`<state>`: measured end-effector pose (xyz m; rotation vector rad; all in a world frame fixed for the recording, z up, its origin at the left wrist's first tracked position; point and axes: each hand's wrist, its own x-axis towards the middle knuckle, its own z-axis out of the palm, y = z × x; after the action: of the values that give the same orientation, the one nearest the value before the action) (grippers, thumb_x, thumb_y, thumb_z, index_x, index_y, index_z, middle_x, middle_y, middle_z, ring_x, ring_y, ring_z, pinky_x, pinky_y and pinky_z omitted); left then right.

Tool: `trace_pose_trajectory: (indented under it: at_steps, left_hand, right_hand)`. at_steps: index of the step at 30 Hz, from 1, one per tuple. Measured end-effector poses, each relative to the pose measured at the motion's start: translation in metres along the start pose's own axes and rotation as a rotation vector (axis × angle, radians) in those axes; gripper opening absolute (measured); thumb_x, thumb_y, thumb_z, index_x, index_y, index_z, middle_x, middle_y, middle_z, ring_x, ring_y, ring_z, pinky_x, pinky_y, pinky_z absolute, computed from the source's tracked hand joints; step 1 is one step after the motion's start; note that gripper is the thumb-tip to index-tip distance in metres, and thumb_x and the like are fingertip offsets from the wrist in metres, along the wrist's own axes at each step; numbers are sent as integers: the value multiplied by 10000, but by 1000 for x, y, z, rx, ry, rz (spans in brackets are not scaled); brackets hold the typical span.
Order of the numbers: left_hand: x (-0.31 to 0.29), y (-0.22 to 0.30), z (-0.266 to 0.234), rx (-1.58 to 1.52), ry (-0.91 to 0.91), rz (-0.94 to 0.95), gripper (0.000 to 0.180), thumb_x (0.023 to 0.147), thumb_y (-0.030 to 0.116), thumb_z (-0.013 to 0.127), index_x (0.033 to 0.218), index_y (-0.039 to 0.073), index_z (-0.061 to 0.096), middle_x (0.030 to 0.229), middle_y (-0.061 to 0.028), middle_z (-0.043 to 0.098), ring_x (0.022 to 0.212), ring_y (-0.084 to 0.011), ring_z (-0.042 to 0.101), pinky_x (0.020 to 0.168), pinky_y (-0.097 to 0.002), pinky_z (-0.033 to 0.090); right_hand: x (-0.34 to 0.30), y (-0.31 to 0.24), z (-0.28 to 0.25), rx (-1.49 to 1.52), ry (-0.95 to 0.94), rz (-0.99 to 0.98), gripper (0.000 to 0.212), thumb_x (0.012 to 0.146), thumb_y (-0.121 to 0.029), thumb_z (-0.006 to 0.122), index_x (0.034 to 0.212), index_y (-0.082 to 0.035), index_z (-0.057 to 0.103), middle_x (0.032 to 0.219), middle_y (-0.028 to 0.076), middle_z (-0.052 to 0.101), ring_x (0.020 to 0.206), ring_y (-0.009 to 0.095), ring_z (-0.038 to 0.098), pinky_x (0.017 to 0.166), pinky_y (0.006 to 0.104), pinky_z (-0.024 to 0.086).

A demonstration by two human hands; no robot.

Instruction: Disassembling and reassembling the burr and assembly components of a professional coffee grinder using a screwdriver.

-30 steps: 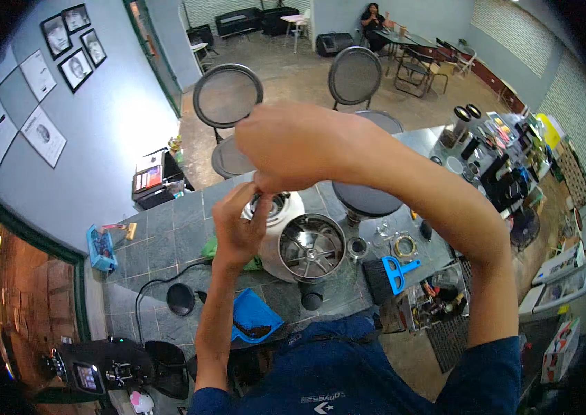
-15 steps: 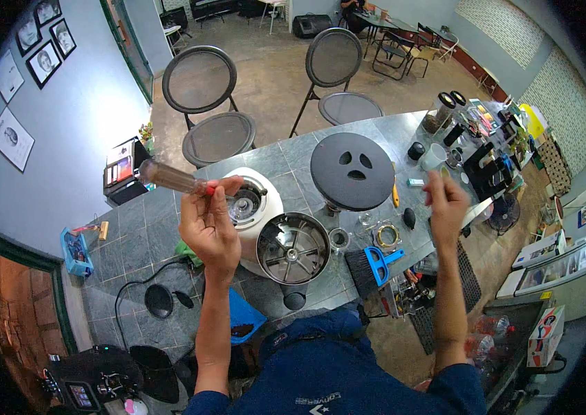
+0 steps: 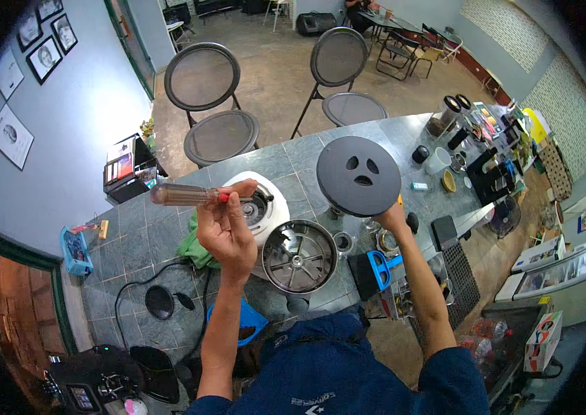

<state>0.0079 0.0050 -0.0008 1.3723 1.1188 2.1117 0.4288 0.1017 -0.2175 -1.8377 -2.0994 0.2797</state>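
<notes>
My left hand point(image 3: 227, 232) is closed around a screwdriver with a clear brownish handle point(image 3: 185, 195) and a red collar. It is raised above a white round-topped machine point(image 3: 275, 207) with an open metal centre. Close in front of that machine sits a round steel pan point(image 3: 299, 256) with spokes and a central hub. To the right, a black disc point(image 3: 359, 176) with three leaf-shaped openings stands above the counter. My right hand point(image 3: 392, 218) reaches in at the disc's near right edge; its fingers are hidden behind the rim, so any hold cannot be seen.
A black-bristled brush with a blue dustpan point(image 3: 378, 270) and a small glass jar point(image 3: 342, 242) lie near the counter's front edge. A green cloth point(image 3: 199, 243), a cable and a blue scoop point(image 3: 248, 321) are at left. Jars and cups crowd the right end. Mesh chairs point(image 3: 221, 137) stand beyond.
My right hand has moved left and down from above the right side of the counter to the black disc's edge. My left hand keeps the screwdriver, now turned more level.
</notes>
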Motion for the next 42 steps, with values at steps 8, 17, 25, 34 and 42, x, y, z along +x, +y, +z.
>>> trace_pose_trajectory:
  at_steps: [8,17,25,34,42]
  left_hand:
    - [3,1,4,-76,1,-43,98,1115,49,547,1173,-26,571,1104,-219,774,1006,-244,764,947,-375,614]
    - [4,1,-2,-96,35,-31,117,1120,66,548,1175,-30,586,1100,-231,776,991,-248,771,934,-373,619]
    - [5,0,-1,-90,26,-56,133,1127,83,540,1183,-32,576,1110,-222,773,979,-257,775,916,-383,630]
    - [6,0,3,-149,-16,-66,136,1127,82,541,1184,-37,572,1115,-220,770,983,-249,774,939,-386,640]
    - [5,1,3,-117,-29,-64,152,1128,82,540,1188,-53,576,1116,-216,767,991,-240,772,943,-376,640]
  right_hand:
    - [9,54,45,-102,36,-210,537,838,-248,782,1358,-156,685,1320,200,713,1197,439,677,929,511,568]
    - [16,38,33,-58,-54,-258,530,771,-191,809,1289,-118,722,1272,185,735,1193,427,672,999,488,540]
    - [24,62,45,-40,-228,-145,499,709,-103,821,1198,-74,726,1192,240,726,1117,472,662,919,508,551]
    - [28,45,28,-83,-379,-97,237,765,-135,813,990,-67,779,970,175,772,910,359,716,795,489,564]
    - [16,33,28,-48,-250,-117,418,715,-162,833,1119,-75,769,1148,163,768,1191,418,657,1070,471,497]
